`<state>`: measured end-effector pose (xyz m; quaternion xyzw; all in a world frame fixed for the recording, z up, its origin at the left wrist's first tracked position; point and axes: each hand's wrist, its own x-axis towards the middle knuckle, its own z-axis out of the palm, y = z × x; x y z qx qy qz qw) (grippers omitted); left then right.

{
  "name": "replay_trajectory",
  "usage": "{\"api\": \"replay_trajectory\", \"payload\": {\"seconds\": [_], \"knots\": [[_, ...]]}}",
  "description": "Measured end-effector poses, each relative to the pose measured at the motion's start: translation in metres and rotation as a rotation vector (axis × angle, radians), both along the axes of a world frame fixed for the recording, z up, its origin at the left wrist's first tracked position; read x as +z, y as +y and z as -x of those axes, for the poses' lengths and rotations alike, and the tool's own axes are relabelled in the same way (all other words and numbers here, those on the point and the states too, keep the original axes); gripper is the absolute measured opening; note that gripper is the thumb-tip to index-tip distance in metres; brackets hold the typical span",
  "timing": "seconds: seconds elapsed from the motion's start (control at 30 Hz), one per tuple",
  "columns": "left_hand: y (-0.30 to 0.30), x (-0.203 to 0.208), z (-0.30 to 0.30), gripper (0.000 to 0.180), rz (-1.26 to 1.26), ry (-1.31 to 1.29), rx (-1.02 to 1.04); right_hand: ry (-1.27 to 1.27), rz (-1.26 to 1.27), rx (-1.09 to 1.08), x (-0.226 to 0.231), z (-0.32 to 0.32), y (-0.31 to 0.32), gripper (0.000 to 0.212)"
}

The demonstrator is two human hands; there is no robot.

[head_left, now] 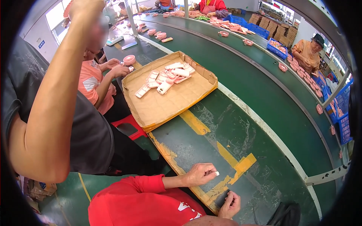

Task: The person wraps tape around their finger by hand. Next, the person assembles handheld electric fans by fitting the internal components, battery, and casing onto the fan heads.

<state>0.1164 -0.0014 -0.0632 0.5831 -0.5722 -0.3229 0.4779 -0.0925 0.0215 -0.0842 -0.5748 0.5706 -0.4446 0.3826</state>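
Observation:
My left hand (200, 174) reaches out of a red sleeve over the dark green worktable (181, 145). Its fingers are closed in a pinch on a small white piece (217, 173), too small to name. Lower and to the right, my right hand (230, 205) is closed just above the table by strips of yellow tape (241, 167). A small dark tip (227, 191) shows at its fingers, and I cannot make out what it is. Beyond my hands, a shallow cardboard tray (145, 107) holds a heap of pink and white plastic casings (166, 77).
A person in grey stands close on my left, arm raised. Past them, a seated person handles a pink round fan part (129, 60). The green conveyor belt (260, 90) curves along the right, carrying pink parts. Blue crates (277, 49) and other workers line its far side.

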Motion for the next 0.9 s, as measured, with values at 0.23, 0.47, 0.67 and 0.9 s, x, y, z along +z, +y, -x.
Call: {"api": "replay_trajectory", "payload": {"seconds": [0.23, 0.47, 0.67, 0.9], "knots": [[-0.0012, 0.0003, 0.0007, 0.014, -0.014, -0.010, 0.004, 0.032, 0.012, 0.023, 0.0040, -0.0009, -0.0024, 0.014], [-0.0008, -0.0028, -0.0004, 0.013, -0.003, 0.007, 0.003, 0.020, 0.023, 0.016, 0.0022, -0.0021, -0.0021, 0.013], [-0.0004, -0.0022, 0.0003, 0.013, -0.007, 0.011, 0.005, 0.018, 0.001, 0.012, 0.0036, -0.0022, -0.0014, 0.014], [0.0000, 0.0014, 0.0000, 0.012, 0.001, 0.022, 0.008, 0.032, -0.011, 0.015, 0.0060, -0.0023, -0.0014, 0.014]]}}
